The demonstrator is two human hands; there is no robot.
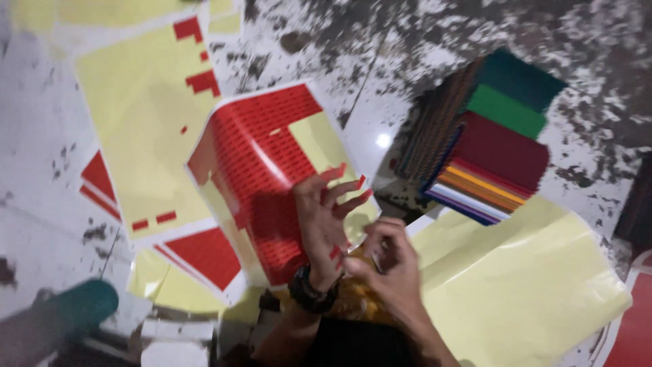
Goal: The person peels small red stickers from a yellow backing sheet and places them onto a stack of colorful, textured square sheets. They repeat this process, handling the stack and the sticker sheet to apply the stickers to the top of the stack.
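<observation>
The left hand (324,216) is spreading its fingers, with small red stickers (341,170) sticking on the fingertips, just before the curved red sticker sheet with yellow backing (261,170). The right hand (388,261) is pinching its fingers together; what it holds I cannot tell. A stack of coloured sheets (492,153) is lying nearby.

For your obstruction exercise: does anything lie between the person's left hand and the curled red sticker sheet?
Nothing visible does. The left hand is raised right in front of the red sticker sheet, small red stickers on its fingertips. The right hand sits beside it, not between.
</observation>
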